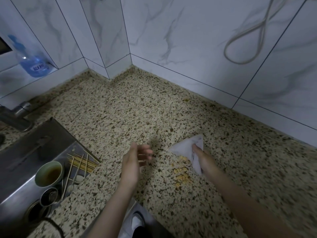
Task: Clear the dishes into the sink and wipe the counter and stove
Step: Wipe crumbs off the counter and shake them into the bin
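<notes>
A: What fills the view?
B: A speckled counter (137, 109) under tiled walls, with a steel sink (25, 162) sunk in at the left.

A: What sits in the sink?
B: A cup (48, 173) of brown liquid, a small tin (49, 196) beside it, and skewers (80, 164) along the right wall.

A: And the hands?
B: The left hand (135, 160) hovers above the counter, fingers loosely spread, holding nothing. The right hand (199, 152) grips a white tissue (187, 148), which lies on the counter, just beside yellow crumbs (181, 174).

A: Anything smaller?
B: A blue bottle (32, 64) on the ledge, far left.
</notes>
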